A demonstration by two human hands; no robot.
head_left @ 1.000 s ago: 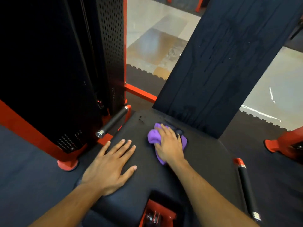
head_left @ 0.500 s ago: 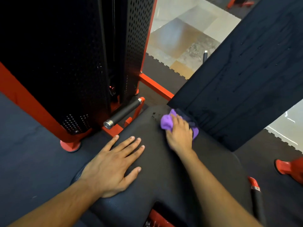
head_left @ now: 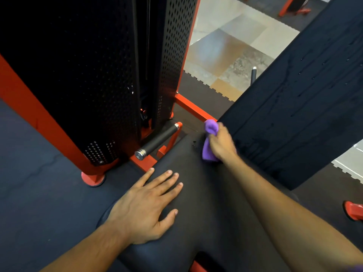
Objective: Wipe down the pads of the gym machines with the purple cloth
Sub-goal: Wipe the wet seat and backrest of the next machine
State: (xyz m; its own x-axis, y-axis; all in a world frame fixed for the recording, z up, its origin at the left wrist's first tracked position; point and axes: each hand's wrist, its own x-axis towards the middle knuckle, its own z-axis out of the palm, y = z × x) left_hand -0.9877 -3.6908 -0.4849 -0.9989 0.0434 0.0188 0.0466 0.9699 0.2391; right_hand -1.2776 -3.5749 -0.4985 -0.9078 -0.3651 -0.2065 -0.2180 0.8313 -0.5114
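Observation:
The purple cloth [head_left: 209, 141] is bunched in my right hand [head_left: 223, 143], which grips it at the far corner of the black seat pad [head_left: 206, 203], right where the seat meets the lower left edge of the upright black back pad [head_left: 298, 107]. The back pad shows wet streaks and drops. My left hand [head_left: 145, 207] lies flat, fingers spread, on the near left part of the seat pad and holds nothing.
A black perforated weight-stack housing [head_left: 94, 75] on a red frame [head_left: 188, 107] stands close on the left. A black grip handle with a silver end [head_left: 157, 140] sticks out beside the seat. Red machine feet [head_left: 93, 178] rest on dark rubber flooring.
My right hand has slid the cloth across the seat pad toward its far corner and up against the back pad's lower left edge. My left hand has stayed flat on the seat.

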